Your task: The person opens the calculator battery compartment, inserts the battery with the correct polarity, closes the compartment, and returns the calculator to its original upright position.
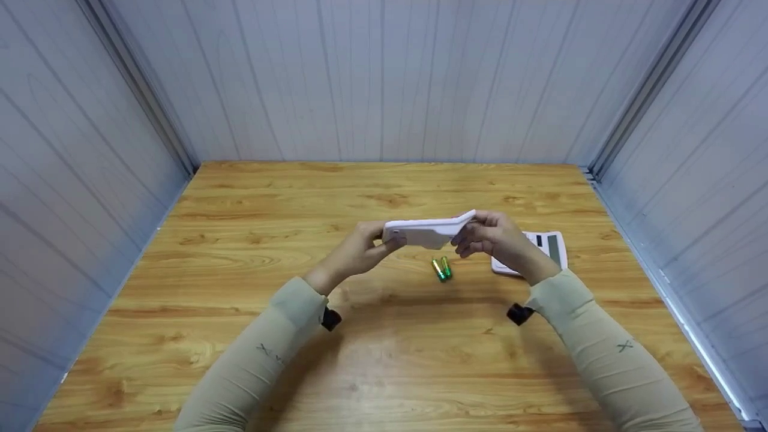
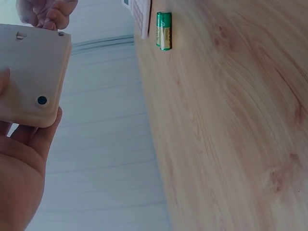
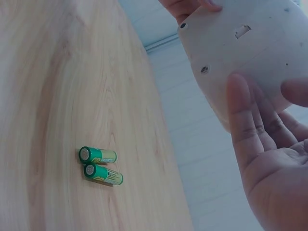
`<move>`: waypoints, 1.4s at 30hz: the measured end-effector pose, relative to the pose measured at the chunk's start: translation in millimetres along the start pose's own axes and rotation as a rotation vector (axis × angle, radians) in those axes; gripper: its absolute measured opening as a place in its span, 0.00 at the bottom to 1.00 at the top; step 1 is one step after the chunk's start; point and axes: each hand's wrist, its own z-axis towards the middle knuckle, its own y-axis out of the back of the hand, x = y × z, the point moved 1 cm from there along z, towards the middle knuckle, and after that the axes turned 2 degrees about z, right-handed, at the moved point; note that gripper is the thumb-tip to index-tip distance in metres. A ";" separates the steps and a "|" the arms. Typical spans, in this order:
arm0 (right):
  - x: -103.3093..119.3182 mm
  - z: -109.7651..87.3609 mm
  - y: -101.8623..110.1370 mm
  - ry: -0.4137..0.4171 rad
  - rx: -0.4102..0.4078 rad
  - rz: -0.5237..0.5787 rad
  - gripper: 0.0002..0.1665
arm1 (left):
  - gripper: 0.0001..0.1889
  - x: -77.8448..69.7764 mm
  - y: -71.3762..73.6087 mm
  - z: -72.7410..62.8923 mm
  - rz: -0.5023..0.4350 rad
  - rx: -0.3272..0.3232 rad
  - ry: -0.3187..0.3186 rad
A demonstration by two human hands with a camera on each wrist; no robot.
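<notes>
A white calculator (image 1: 427, 228) is held above the table, its raised end to the right and its underside toward the wrist cameras. My left hand (image 1: 364, 247) grips its left end, thumb on the underside. My right hand (image 1: 489, 236) holds the other end; its fingers (image 3: 239, 98) lie against the underside. On that underside show a small rectangular notch (image 3: 243, 32) and dark round feet or holes. The calculator's keys are hidden from view. Below it, two green and gold batteries (image 1: 442, 269) lie side by side on the table.
A second white calculator (image 1: 558, 246) lies face up on the wooden table (image 1: 252, 204), partly behind my right hand and wrist. Pale panelled walls (image 1: 360, 78) enclose the table at the back and both sides. A black wrist camera (image 1: 519, 314) hangs under my right cuff.
</notes>
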 end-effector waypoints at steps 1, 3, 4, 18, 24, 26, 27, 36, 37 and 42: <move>-0.4 -0.1 -0.5 0.005 0.003 -0.013 0.18 | 0.17 0.2 0.3 -0.1 -0.024 0.001 0.016; -1.2 -0.3 -1.5 0.008 -0.009 -0.044 0.16 | 0.18 1.0 0.7 -0.3 -0.069 0.001 0.045; -1.6 -0.3 -2.4 0.005 -0.024 -0.065 0.15 | 0.18 1.4 0.8 -0.4 -0.093 0.002 0.055; -2.9 0.7 -10.6 -0.002 -0.228 -0.331 0.07 | 0.19 6.0 1.9 0.2 -0.293 -0.024 0.172; -1.4 3.2 -14.5 0.018 -0.289 -0.384 0.09 | 0.20 6.1 4.9 0.2 -0.311 -0.054 0.220; -1.6 4.4 -15.8 0.026 -0.303 -0.383 0.10 | 0.20 6.3 5.6 0.7 -0.327 -0.067 0.233; -1.7 5.0 -16.6 0.030 -0.307 -0.384 0.11 | 0.21 6.5 5.7 0.9 -0.341 -0.072 0.240; -6.0 8.9 -26.6 0.098 -0.360 -0.351 0.14 | 0.26 6.5 2.7 2.3 -0.557 -0.113 0.265; -6.7 9.8 -28.1 0.110 -0.372 -0.346 0.15 | 0.27 6.3 2.3 2.6 -0.578 -0.120 0.267; -7.8 14.0 -37.6 0.189 -0.473 -0.345 0.22 | 0.31 6.0 -0.6 4.7 -0.653 -0.168 0.269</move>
